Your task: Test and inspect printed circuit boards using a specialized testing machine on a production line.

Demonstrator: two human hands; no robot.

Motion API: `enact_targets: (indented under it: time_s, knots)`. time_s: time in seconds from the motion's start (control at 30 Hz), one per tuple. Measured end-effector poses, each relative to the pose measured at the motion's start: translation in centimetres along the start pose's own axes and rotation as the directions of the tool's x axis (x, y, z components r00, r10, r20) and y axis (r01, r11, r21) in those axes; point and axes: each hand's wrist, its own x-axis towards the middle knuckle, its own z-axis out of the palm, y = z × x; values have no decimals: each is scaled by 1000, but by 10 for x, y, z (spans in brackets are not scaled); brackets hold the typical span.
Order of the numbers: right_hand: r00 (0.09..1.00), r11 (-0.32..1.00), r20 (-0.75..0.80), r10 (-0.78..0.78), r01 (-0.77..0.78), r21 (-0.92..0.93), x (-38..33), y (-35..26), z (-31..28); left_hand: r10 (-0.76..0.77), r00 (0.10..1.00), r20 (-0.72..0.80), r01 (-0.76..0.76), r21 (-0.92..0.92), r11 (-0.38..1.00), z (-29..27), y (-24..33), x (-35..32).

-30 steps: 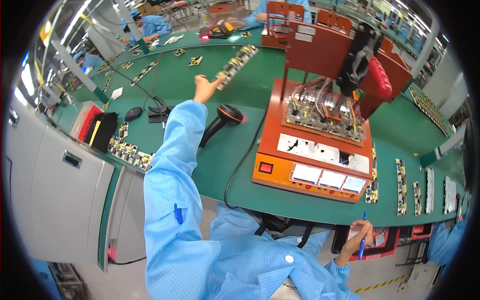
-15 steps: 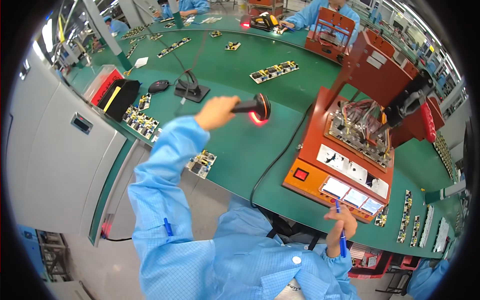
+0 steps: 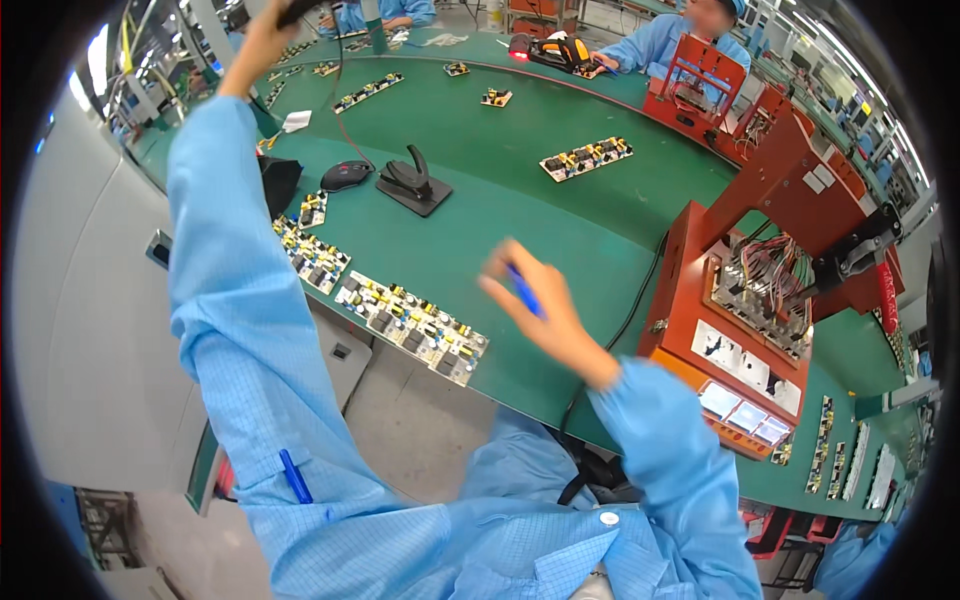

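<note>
Sleeve pen (image 3: 294, 477): blue, it sits on the left sleeve (image 3: 235, 250) of our light-blue smock, nearest to us.
Right hand (image 3: 545, 310): we grasp a blue pen (image 3: 526, 292) in it, above the green table (image 3: 530, 375) (the fingertips are blurred, so we cannot tell how each one lies).
Near boards (image 3: 410, 325): we have these circuit boards in a row along the near edge, left of our right hand and apart from it.
Second group of boards (image 3: 310, 257): just beyond that row and farther left, flat on the table.
Red machine (image 3: 755, 345): it stands at our right, with bundled wires, lit displays on its front and a red lever.
Black stand (image 3: 413, 185): upright on a square base, beyond the near boards, with a mouse (image 3: 346, 176) just to its left.
Left hand (image 3: 262, 50): we stretch it to the upper left, fingers closed around a dark object (image 3: 297, 12) that the upper edge cuts off.
Long board (image 3: 587, 158): flat, well apart from both our hands.
Small board (image 3: 496, 97): beyond the long board, farther left.
Co-worker (image 3: 665, 48): a person in blue across from us, near a yellow-and-black device (image 3: 560, 52).
</note>
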Motion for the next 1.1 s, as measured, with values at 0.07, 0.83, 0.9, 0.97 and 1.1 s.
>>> enact_targets:
  time_s: [0.07, 0.83, 0.9, 0.97, 1.1]
  knots:
    - [995, 995, -74, -67, 61, -79, 68, 53, 55, -210, 977, -44, 201, 531, 823, 36, -12, -40]
    - [863, 992, -499, 82, -120, -45, 103, 174, 89, -330, 548, 769, 533, -16, 846, 221, -42, -137]
    - [846, 985, -505, 173, -139, 104, 75, 156, 69, -415, 550, 725, 562, 46, 826, 234, -21, -133]
    - [817, 988, -566, 114, -153, -22, 46, 163, 47, -336, 535, 776, 532, 0, 847, 264, -6, -126]
    - [731, 810, -468, 496, -584, -55, 7, 132, 9, -290, 574, 766, 417, 32, 908, 296, 13, -133]
